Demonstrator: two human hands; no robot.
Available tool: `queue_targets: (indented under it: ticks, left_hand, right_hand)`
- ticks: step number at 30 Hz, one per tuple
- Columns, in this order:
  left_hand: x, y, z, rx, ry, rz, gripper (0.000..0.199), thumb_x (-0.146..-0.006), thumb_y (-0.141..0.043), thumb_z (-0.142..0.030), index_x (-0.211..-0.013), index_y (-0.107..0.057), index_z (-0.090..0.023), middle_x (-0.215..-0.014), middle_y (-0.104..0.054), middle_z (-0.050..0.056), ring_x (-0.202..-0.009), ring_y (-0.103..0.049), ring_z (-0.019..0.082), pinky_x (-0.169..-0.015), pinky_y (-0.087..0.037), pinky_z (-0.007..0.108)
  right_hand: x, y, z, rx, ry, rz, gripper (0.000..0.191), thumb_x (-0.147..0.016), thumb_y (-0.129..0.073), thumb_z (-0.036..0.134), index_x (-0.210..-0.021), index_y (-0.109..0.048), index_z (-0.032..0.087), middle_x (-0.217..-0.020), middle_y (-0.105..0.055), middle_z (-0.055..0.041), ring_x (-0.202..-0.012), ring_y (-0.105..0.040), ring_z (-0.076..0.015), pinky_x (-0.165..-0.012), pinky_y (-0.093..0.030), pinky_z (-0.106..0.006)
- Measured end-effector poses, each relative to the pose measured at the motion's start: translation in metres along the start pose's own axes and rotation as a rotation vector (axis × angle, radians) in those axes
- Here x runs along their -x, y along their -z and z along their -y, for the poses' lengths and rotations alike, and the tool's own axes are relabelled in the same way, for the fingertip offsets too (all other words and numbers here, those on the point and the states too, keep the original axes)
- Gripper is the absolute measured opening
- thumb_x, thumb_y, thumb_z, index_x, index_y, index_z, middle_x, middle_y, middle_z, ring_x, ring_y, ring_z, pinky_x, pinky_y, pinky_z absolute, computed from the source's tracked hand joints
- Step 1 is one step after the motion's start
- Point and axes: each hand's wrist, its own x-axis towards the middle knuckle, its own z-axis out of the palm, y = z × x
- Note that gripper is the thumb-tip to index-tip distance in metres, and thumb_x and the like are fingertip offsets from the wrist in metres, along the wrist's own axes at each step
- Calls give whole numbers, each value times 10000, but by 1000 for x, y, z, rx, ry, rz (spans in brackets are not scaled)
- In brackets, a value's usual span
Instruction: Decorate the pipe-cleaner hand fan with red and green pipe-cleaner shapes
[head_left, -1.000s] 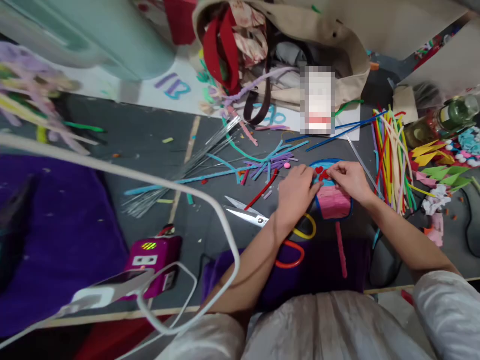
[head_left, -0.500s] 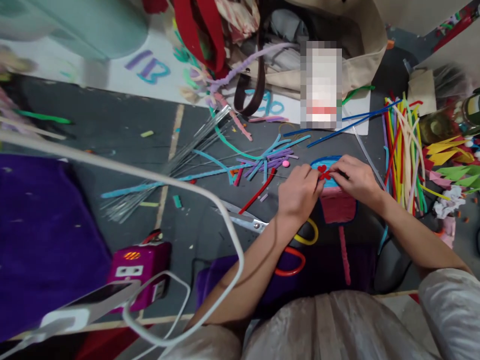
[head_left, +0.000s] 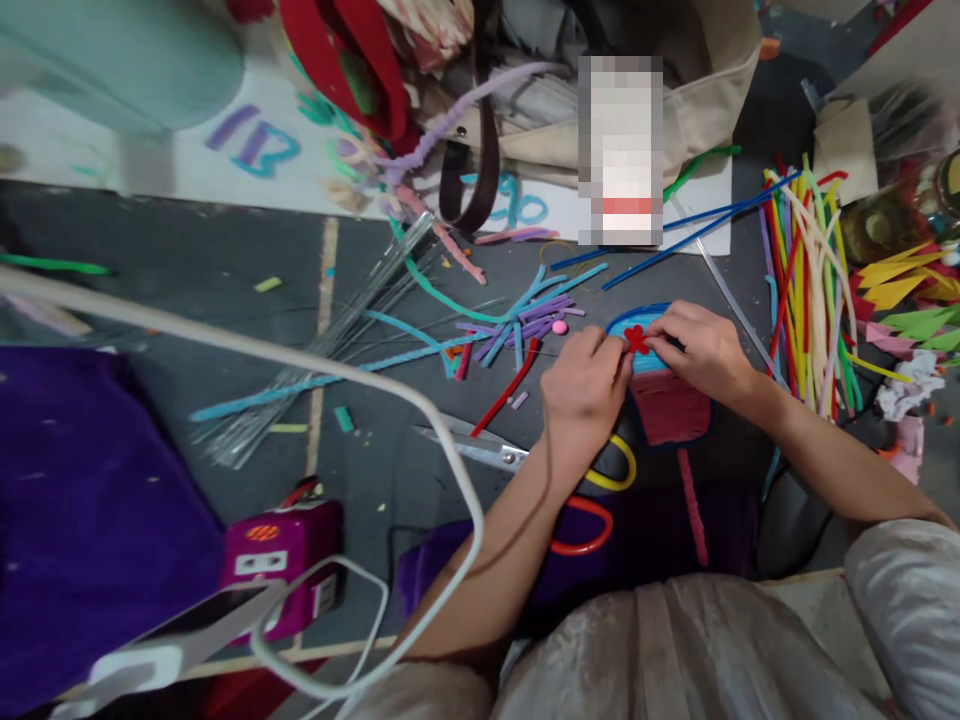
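A beige canvas tote bag (head_left: 705, 110) lies open at the far edge of the dark grey counter (head_left: 225, 300), holding folded cloth, with a red strap (head_left: 345, 60) and a dark brown strap (head_left: 480, 150) spilling from its mouth. How much else is inside cannot be told.

Both hands meet over a round pipe-cleaner craft piece (head_left: 664, 395) lying flat on the counter in front of the person: blue rim, light blue top, pink lower half, one pink stem (head_left: 694, 505) running towards the body. The left hand (head_left: 581, 385) and the right hand (head_left: 701, 350) are close together, fingertips pinched on one small red flower shape (head_left: 636, 339) sitting on the blue part of the piece.

One pair of scissors (head_left: 480, 447) lies open just left of the left wrist; its yellow and orange handle loops (head_left: 592, 500) lie under the forearm. A bundle of thin silver wires (head_left: 330, 340) fans out further left, too many to count. Short blue and purple pipe-cleaner offcuts (head_left: 525, 320) are scattered near the left hand, with one red piece (head_left: 506, 388) among them. A sheaf of long multicoloured pipe cleaners (head_left: 806, 280) lies right of the right hand. One magenta power strip (head_left: 281, 560) sits at the near left with a white cable (head_left: 300, 365) looping across. Purple cloth (head_left: 90, 520) covers the left side. White paper (head_left: 247, 150) with pipe-cleaner figures lies beneath the bag.
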Motion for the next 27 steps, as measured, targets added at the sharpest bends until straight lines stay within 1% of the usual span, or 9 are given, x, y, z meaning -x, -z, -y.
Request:
queue_targets:
  ticks: [6, 10, 13, 17, 19, 21, 23, 27]
  left_hand:
    - [1, -2, 2, -32, -25, -42, 235, -975, -474, -321, -912, -662, -195, -897, -638, 63, -896, -581, 191, -762, -433, 279]
    - [0, -3, 2, -19, -10, -38, 217, -969, -482, -314, -922, -660, -200, -908, -650, 62, -906, -591, 193, -768, -440, 283]
    - [0, 0, 2, 25, -2, -33, 199, -961, -494, -304, -938, -660, -198, -923, -662, 63, -906, -602, 195, -776, -449, 291]
    - [1, 9, 4, 93, -9, -63, 201, -958, -463, -259, -953, -653, -192, -943, -665, 65, -923, -607, 199, -827, -459, 310]
    - [1, 13, 4, 96, -7, -79, 203, -952, -459, -251, -937, -651, -189, -935, -660, 68, -915, -606, 203, -826, -460, 316]
    - [2, 14, 2, 90, -2, -70, 192, -946, -473, -256, -927, -652, -189, -929, -658, 67, -909, -605, 206, -816, -458, 316]
    - [2, 13, -1, 83, 3, -40, 180, -942, -495, -272, -930, -654, -188, -936, -657, 67, -923, -605, 211, -817, -456, 317]
    - [1, 9, -5, 44, 26, 9, 184, -942, -520, -313, -956, -650, -185, -959, -649, 75, -957, -598, 225, -822, -454, 323]
  right_hand:
    - [0, -1, 1, -14, -4, 0, 224, -976, -518, 317, -918, -715, 228, -880, -672, -43, -871, -601, -169, -761, -427, -271]
    - [-1, 2, 0, -94, -13, 9, 211, -968, -528, 309, -933, -724, 239, -886, -684, -38, -884, -614, -175, -777, -452, -279]
    - [0, 16, -3, -198, -30, -25, 196, -948, -553, 306, -941, -734, 230, -892, -687, -43, -850, -624, -178, -769, -472, -296]
    - [9, 44, -11, -261, -125, -189, 190, -918, -589, 353, -949, -739, 243, -881, -682, -43, -778, -601, -187, -706, -475, -330]
    - [15, 51, -13, -254, -157, -233, 177, -904, -606, 361, -926, -739, 246, -852, -674, -40, -745, -586, -183, -668, -464, -325]
    - [19, 50, -12, -240, -155, -213, 165, -899, -613, 351, -916, -735, 241, -846, -671, -37, -717, -576, -172, -654, -457, -314]
    - [20, 41, -8, -220, -128, -155, 157, -902, -611, 332, -920, -732, 233, -862, -674, -37, -708, -578, -162, -666, -460, -305]
    - [13, 17, -1, -134, -80, -72, 155, -913, -599, 299, -921, -735, 225, -890, -685, -53, -815, -619, -181, -734, -465, -299]
